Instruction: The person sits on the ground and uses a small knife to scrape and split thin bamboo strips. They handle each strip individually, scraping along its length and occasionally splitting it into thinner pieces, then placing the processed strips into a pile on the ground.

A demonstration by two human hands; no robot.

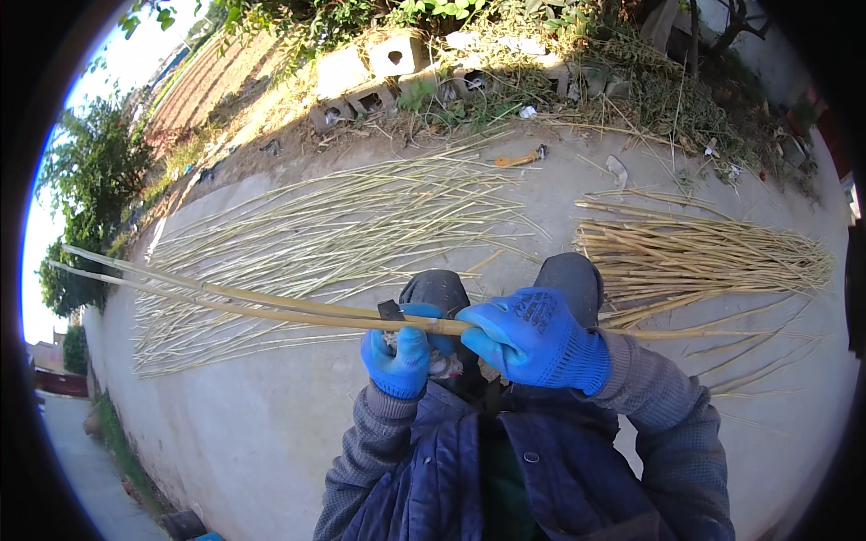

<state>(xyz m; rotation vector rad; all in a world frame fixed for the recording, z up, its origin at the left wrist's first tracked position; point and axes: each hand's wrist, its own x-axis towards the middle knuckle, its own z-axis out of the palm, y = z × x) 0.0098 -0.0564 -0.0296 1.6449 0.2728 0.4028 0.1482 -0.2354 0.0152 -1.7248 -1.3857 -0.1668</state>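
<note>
Both my hands wear blue gloves. My right hand (537, 341) is closed around a long pale yellow stalk (225, 299) that is split into two strips running out to the far left. My left hand (401, 353) grips a small dark blade (391, 310) set against the stalk at the split. The stalk's other end (704, 334) pokes out past my right wrist. Both hands are held above my knees (505, 284).
Split pale strips (334, 225) lie fanned on the concrete to the left. A bundle of whole stalks (704, 257) lies at the right. An orange-handled tool (521, 159) rests near the far edge. Concrete blocks (379, 68) and weeds line the back.
</note>
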